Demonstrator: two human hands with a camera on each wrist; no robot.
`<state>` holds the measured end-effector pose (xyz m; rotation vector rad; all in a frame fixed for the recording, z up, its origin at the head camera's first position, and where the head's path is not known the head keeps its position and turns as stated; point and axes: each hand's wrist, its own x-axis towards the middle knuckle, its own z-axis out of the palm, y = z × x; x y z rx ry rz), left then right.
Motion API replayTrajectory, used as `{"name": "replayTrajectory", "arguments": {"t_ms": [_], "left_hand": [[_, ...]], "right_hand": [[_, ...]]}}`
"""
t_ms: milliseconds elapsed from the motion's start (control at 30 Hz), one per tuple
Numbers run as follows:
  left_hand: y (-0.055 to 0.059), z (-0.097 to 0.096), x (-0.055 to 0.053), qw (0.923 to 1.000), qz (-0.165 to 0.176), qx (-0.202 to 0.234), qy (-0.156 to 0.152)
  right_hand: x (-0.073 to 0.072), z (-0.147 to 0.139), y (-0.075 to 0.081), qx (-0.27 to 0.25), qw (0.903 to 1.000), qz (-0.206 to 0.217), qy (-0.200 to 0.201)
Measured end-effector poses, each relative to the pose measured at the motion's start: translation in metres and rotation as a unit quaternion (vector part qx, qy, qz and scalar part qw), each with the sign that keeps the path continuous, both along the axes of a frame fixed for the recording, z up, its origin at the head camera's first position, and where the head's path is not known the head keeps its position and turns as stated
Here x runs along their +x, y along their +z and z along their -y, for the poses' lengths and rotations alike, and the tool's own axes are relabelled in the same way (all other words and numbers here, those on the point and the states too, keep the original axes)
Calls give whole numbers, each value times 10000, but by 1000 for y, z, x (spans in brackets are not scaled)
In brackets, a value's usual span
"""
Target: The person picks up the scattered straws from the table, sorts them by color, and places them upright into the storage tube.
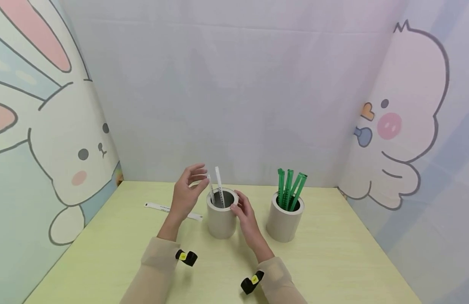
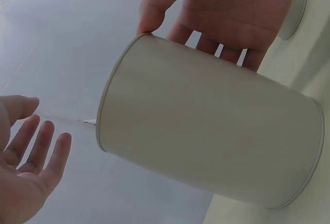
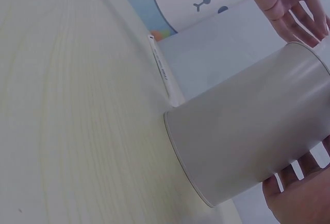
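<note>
A pale grey cylindrical holder [image 1: 221,223] stands upright on the table, with two slim white stick packets [image 1: 220,185] bearing dark print leaning inside it. My left hand [image 1: 186,192] is raised beside the rim, fingers loosely spread and thumb close to the tip of the left packet; in the left wrist view that hand [image 2: 31,162] shows no firm grip on it. My right hand [image 1: 248,217] holds the holder's right side, thumb at the rim and fingers passing behind the wall. Another white stick packet [image 1: 158,206] lies flat on the table, partly hidden behind my left wrist.
To the right stands a second grey holder [image 1: 283,226] containing several green stick packets [image 1: 287,190]. Behind the pale wooden table [image 1: 333,245] hangs a light backdrop [image 1: 234,105], with cartoon figures printed on the side panels.
</note>
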<state>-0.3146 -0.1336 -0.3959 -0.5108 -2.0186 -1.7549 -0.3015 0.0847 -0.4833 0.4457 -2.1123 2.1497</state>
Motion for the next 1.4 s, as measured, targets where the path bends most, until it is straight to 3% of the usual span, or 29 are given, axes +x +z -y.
{"name": "replayTrajectory", "arguments": {"t_ms": [267, 467, 700, 800, 1067, 1200, 1400], "left_hand": [[13, 31, -7, 9941, -343, -997, 264], [23, 55, -9, 9803, -632, -1823, 410], [22, 78, -14, 9640, -700, -2559, 208], [19, 87, -17, 9534, -634, -2948, 142], [1, 109, -26, 9058, -739, -4171, -74], [-9, 119, -27, 8899, -681, -4500, -313], [-24, 128, -28, 8736, -506, -4801, -621]], "right_hand": [[0, 1, -1, -32, 10000, 20, -17], [-1, 0, -1, 48, 10000, -65, -26], [-1, 0, -2, 13, 10000, 24, -23], [-1, 0, -2, 22, 10000, -24, 1], [-2, 0, -2, 5, 10000, -26, 15], [-1, 0, -2, 19, 10000, -33, -4], [0, 0, -2, 22, 10000, -39, 39]]}}
